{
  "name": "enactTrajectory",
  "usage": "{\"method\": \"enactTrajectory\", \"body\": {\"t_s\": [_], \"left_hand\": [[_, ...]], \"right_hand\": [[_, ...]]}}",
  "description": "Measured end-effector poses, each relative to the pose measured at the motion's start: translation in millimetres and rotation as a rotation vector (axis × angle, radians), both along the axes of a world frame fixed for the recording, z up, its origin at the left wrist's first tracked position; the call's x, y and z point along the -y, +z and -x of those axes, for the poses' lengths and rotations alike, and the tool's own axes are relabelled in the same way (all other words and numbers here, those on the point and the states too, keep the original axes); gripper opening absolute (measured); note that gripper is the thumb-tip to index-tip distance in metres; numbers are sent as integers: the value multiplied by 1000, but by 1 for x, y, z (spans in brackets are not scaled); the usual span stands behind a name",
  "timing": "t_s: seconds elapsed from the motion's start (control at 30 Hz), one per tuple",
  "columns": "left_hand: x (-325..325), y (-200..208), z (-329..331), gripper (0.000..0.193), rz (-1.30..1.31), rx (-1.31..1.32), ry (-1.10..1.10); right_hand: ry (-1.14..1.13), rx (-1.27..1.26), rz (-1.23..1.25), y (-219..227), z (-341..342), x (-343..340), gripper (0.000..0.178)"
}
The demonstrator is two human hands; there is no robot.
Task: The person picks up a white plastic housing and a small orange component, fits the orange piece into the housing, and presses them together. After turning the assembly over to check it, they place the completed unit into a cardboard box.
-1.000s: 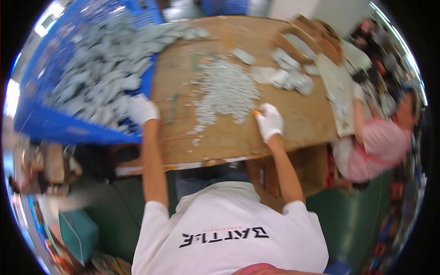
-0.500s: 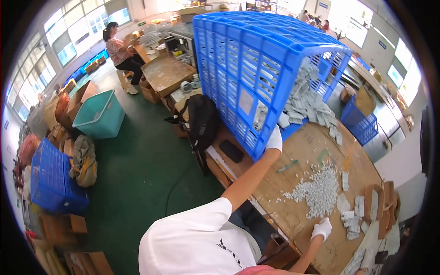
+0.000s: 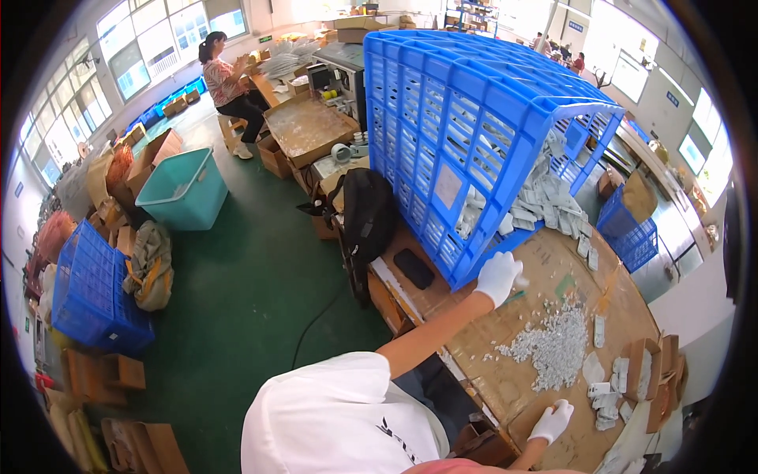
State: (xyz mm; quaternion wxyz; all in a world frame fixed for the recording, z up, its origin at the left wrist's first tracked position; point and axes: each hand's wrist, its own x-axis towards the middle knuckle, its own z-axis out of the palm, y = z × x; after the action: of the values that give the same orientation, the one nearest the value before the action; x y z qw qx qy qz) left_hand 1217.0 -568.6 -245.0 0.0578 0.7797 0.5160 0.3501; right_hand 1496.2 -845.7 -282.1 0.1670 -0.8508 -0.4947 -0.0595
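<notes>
A large blue plastic crate [image 3: 482, 87] lies tipped on its side on the workbench, its open side toward the right. Small pale grey-white packets or flat pieces [image 3: 549, 197] spill from it onto the board. Just below the crate's near corner is my left hand [image 3: 497, 280] in a white glove, fingers curled; a blurred pale bit shows at their tips, too unclear to name. My gloved right hand [image 3: 551, 422] rests at the near edge, fingers bent inward, with any held item hidden. Between the hands spreads a heap of tiny grey-white parts [image 3: 557, 347]. A green stick-like tool [image 3: 515, 297] lies beside my left hand.
Small cardboard boxes [image 3: 641, 368] and more flat pieces [image 3: 606, 407] sit at the right. A black case [image 3: 413, 268] and black backpack [image 3: 368, 213] are by the bench's left edge. A teal tub [image 3: 185, 193] stands on the green floor; a person [image 3: 229, 87] sits beyond.
My left hand has drawn out from the crate's opening, moving down and right over the board. My right hand has shifted slightly nearer. The whole view has turned a little.
</notes>
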Motion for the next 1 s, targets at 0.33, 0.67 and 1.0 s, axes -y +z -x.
{"method": "enactTrajectory", "body": {"t_s": [0.33, 0.67, 1.0], "left_hand": [[111, 39, 2, 57, 810, 1188, -772], [154, 25, 2, 13, 1091, 986, -809], [190, 38, -19, 62, 672, 796, -477]], "right_hand": [[377, -1015, -667, 102, 179, -52, 16], [209, -636, -801, 86, 168, -34, 23], [136, -359, -728, 84, 172, -38, 30]]}}
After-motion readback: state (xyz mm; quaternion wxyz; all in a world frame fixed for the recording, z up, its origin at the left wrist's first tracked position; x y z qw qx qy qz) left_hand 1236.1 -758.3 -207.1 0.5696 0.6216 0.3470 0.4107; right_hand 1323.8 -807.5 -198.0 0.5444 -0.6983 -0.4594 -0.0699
